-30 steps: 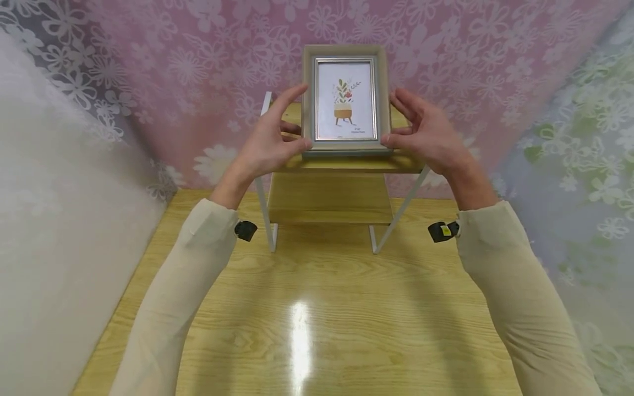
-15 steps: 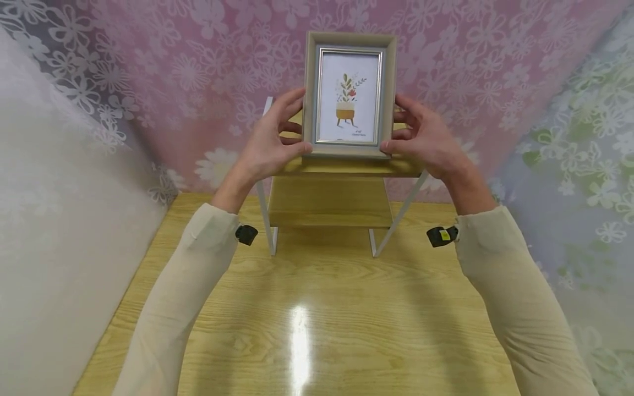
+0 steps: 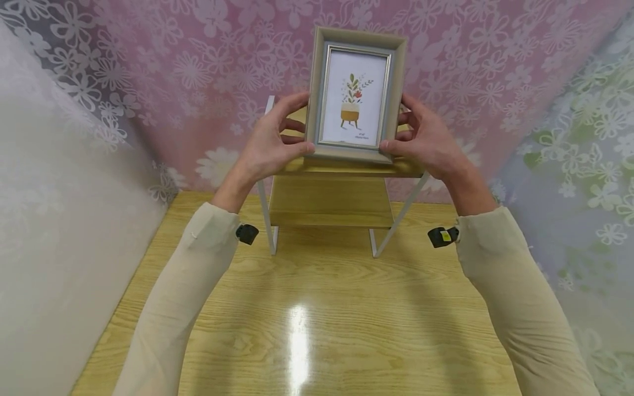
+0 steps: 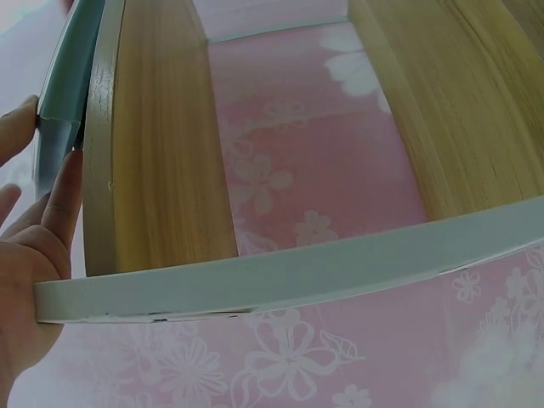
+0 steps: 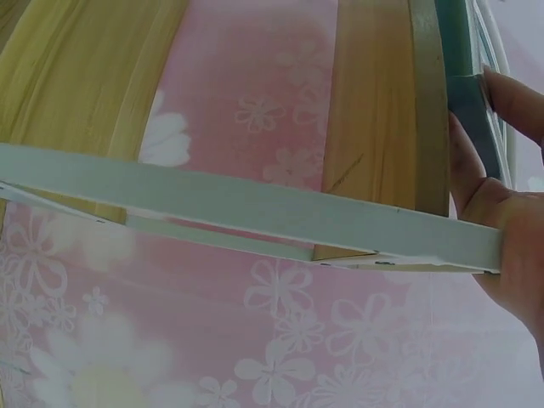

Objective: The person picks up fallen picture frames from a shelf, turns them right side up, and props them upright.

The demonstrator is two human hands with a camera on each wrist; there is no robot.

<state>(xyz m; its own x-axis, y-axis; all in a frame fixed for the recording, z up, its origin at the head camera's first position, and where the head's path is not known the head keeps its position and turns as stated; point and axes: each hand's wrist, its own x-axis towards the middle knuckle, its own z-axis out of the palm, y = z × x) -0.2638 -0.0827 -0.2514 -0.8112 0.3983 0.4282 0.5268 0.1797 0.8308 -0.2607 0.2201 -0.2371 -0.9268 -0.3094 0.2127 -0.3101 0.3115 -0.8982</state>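
A beige picture frame (image 3: pixel 354 155) with a silver inner border shows a potted-plant print. It stands slightly turned at the top of a small two-tier wooden shelf (image 3: pixel 329 201). My left hand (image 3: pixel 272 137) grips its left side, thumb at the lower front corner and fingers along the edge. On the opposite side my right hand (image 3: pixel 428 135) holds it the same way, thumb on the lower right corner. In the left wrist view the frame's blue-green side (image 4: pixel 64 93) lies between thumb and fingers. The right wrist view shows the right fingers at the frame's edge (image 5: pixel 476 110) too.
White metal legs (image 3: pixel 267 214) carry the shelf, and its lower board sits beneath the top. Flowered pink wall (image 3: pixel 208 93) rises right behind. Pale walls flank both sides, and a glossy wooden floor (image 3: pixel 346 308) spreads in front.
The picture frame has come up and tipped more upright toward me, then shifted slightly right and turned a little clockwise. Both hands keep their grip on its sides.
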